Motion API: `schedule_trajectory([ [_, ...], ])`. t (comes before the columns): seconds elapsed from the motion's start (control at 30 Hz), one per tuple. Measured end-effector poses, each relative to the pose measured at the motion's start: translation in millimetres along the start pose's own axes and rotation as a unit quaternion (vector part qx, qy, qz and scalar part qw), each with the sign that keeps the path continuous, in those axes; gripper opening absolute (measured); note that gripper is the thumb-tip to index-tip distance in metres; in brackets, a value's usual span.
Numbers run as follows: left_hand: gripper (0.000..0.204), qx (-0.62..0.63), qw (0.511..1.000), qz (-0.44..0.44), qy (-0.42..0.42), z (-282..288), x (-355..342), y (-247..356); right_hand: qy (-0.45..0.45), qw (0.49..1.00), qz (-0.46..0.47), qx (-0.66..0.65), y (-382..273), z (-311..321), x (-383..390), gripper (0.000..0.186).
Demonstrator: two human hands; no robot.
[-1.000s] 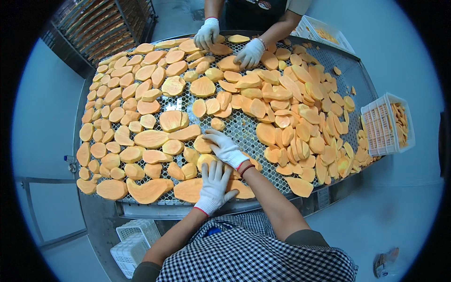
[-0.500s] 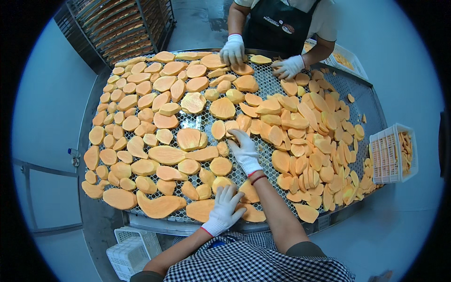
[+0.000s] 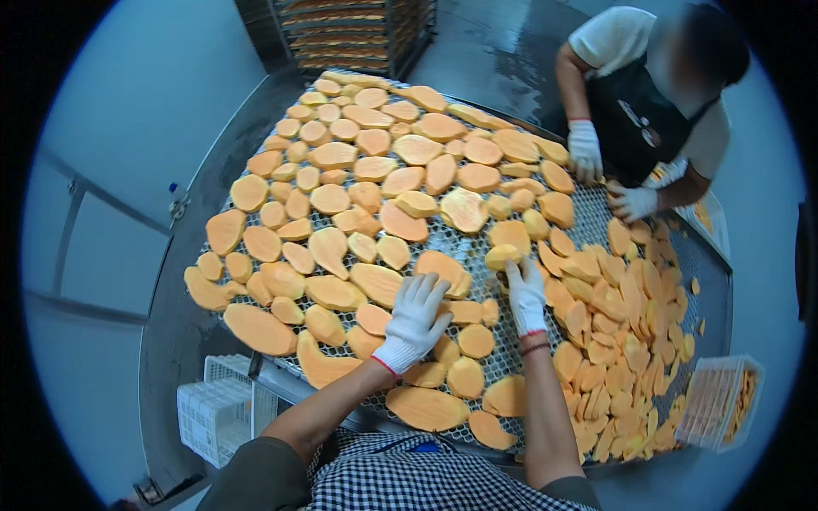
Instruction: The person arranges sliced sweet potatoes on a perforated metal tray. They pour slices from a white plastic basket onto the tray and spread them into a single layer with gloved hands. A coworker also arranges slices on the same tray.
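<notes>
Orange sweet potato slices lie spread over a mesh-topped table (image 3: 588,213). My right hand (image 3: 527,298), in a white glove, pinches a small sweet potato slice (image 3: 503,257) by its edge, above the mesh near the table's middle. My left hand (image 3: 412,319), also gloved, rests with fingers stretched over the laid-out slices, beside a large slice (image 3: 375,284). The slice under its palm is mostly hidden. Right of my right hand, a heap of overlapping slices (image 3: 626,332) covers the mesh.
Across the table a person in a dark apron works with gloved hands (image 3: 584,152) at the far edge. A white basket (image 3: 711,400) of slices hangs at the right edge. White crates (image 3: 209,417) stand below left. A rack of loaded trays (image 3: 341,38) stands behind.
My view has turned, shifting the table. My left hand has moved from the near edge farther over the slices. My right hand now has a slice in its fingers.
</notes>
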State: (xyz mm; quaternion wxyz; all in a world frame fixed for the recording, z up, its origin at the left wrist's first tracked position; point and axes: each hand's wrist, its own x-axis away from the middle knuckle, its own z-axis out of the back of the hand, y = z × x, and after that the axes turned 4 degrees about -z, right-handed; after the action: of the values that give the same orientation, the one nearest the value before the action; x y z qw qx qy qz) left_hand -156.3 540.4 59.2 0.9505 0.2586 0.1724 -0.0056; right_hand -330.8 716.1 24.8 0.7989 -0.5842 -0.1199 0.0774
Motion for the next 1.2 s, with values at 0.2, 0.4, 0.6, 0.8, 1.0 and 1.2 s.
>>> schedule_trajectory([
  [0.2,0.048,0.429,0.856,0.273,0.093,27,-10,-14,-0.252,0.950,-0.113,-0.147,-61,-66,54,0.034],
  [0.4,0.031,0.306,0.872,0.331,0.190,81,-12,-102,-0.153,0.986,0.006,-0.062,-48,-70,63,0.044],
  [0.6,0.045,0.049,0.901,0.399,0.165,120,-19,-247,0.057,0.949,0.082,0.299,-7,-9,47,0.054],
  [0.8,0.044,0.117,0.865,0.460,0.161,102,-47,-207,0.084,0.900,0.059,0.423,18,14,56,0.061],
  [1.0,0.043,-0.167,0.955,0.211,0.125,91,-40,-178,0.121,0.864,0.067,0.484,30,18,49,0.053],
  [1.2,0.052,-0.097,0.991,-0.095,-0.021,16,-55,-67,0.065,0.909,0.086,0.403,18,21,9,0.037],
])
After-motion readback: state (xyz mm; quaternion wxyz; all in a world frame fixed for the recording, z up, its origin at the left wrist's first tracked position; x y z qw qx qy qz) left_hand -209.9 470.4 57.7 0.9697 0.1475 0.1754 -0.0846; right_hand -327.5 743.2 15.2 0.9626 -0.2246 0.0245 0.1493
